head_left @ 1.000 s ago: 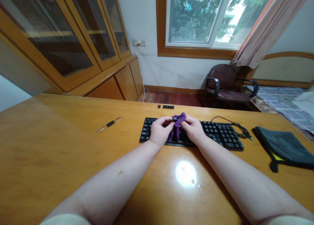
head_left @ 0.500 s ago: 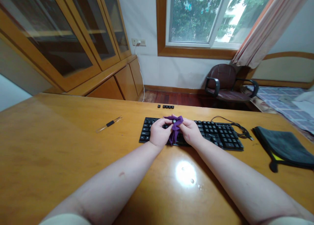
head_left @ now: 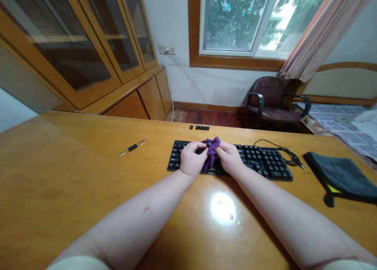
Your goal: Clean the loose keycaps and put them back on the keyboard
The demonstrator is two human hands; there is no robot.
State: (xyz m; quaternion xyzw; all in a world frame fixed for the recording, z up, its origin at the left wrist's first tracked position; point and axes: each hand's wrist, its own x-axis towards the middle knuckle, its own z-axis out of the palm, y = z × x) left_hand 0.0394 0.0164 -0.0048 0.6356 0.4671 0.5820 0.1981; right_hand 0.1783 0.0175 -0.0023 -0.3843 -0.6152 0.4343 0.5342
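Both hands meet over the middle of the black keyboard (head_left: 265, 160), which lies across the wooden counter (head_left: 73, 175). The left hand (head_left: 191, 160) and the right hand (head_left: 228, 158) each have their grip closed on a small purple cloth (head_left: 210, 156) bunched between them, and a small dark keycap (head_left: 209, 144) sits pinched at the top of the cloth between the fingertips. The cloth hangs down onto the keys and hides the rows beneath it, as do the hands.

Just beyond the keyboard, near the far edge of the counter, a short row of loose keycaps (head_left: 200, 127) lies apart from everything else. To the left, well away from the hands, rests a clear pen (head_left: 131, 148). To the right, the keyboard's cable (head_left: 287, 152) coils beside a folded dark grey cloth (head_left: 341, 175). An office chair (head_left: 271, 99) stands under the window.
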